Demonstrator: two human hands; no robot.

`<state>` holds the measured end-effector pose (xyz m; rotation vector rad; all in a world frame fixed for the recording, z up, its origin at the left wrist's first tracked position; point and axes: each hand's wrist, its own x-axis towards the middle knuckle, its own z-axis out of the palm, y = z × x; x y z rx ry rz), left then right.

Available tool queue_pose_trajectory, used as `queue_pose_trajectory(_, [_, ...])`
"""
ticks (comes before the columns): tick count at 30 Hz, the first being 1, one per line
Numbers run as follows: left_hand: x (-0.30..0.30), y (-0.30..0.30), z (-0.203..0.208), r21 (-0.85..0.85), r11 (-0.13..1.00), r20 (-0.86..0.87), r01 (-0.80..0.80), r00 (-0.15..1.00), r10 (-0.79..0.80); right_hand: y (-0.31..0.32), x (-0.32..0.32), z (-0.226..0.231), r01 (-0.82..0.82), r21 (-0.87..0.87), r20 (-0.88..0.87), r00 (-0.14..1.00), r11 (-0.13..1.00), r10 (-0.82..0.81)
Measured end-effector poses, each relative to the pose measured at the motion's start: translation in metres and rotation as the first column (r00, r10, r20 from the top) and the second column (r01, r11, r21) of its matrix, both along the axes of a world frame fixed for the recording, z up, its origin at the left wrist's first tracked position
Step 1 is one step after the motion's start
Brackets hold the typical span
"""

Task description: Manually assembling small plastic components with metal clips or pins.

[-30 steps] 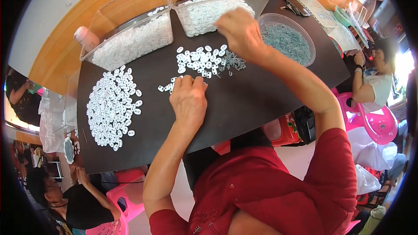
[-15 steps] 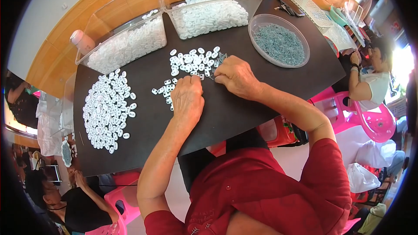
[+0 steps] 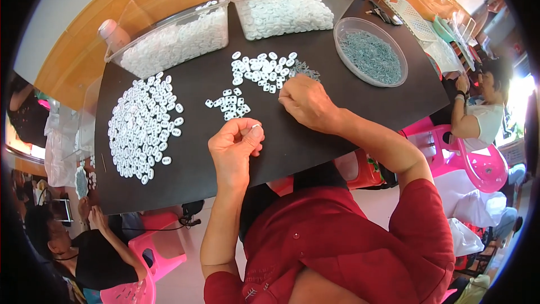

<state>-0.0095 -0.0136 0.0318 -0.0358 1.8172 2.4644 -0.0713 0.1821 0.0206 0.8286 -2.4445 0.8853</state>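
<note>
My left hand (image 3: 235, 145) is raised near the table's front edge, palm turned up. Thumb and fingers pinch a small white plastic piece (image 3: 256, 126), mostly hidden by them. My right hand (image 3: 306, 101) is curled closed at the near side of a small heap of grey screws (image 3: 305, 70); whatever its fingertips hold is out of sight. Left of those screws lies a group of white oval plastic pieces (image 3: 263, 69). Closer to my left hand is a cluster of white pieces with dark holes (image 3: 229, 104).
A large spread of white ovals (image 3: 140, 129) covers the table's left side. Two clear bins (image 3: 225, 22) of white pieces stand at the back. A round tub (image 3: 400, 73) of screws sits right. Co-workers sit left (image 3: 95, 259) and right (image 3: 484, 112).
My left hand has drawn back from the pieces toward me and turned palm up, with a white piece pinched. My right hand stays by the screws, now apart from the left.
</note>
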Motion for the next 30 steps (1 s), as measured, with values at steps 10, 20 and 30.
queue_pose_trajectory(10, [0.014,0.000,-0.004,0.217,0.975,0.086,-0.039,0.996,0.021,-0.031,0.048,0.046,-0.037,-0.356,0.529,0.816,0.934,0.234])
queue_pose_trajectory(20, [0.017,-0.002,-0.004,0.193,0.980,0.056,-0.042,0.998,0.031,-0.035,0.049,0.041,-0.064,-0.343,0.495,0.836,0.937,0.238])
queue_pose_trajectory(30, [0.023,-0.004,-0.006,0.159,0.987,0.043,-0.005,0.999,-0.002,-0.036,0.052,0.040,-0.046,-0.334,0.538,0.811,0.941,0.231])
